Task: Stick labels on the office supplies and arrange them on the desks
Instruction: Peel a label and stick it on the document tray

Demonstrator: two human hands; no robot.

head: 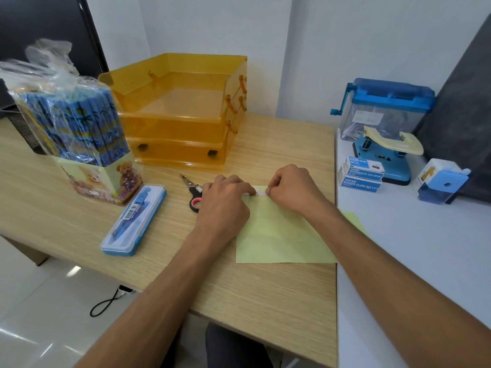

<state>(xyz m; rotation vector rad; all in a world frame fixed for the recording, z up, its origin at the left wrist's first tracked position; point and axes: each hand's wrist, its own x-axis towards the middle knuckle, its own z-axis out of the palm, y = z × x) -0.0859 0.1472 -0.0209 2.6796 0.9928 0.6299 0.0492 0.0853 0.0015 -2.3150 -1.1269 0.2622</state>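
Observation:
A pale yellow-green sheet (279,235) lies on the wooden desk (79,221). At its far edge both hands pinch a small white label strip (261,192). My left hand (225,200) holds the strip's left end, and my right hand (292,189) holds its right end. Black scissors with a pink handle ring (194,193) lie just left of my left hand. A blue compass case (134,221) lies further left. On the white desk (425,261) to the right stand binder clip boxes (361,175).
An amber three-tier paper tray (183,115) stands at the back. A wrapped pack of blue pencils in a teddy-bear box (79,128) stands at left. On the white desk sit a blue hand-crank shredder (385,107), a blue hole punch (390,155) and a blue sharpener (442,181).

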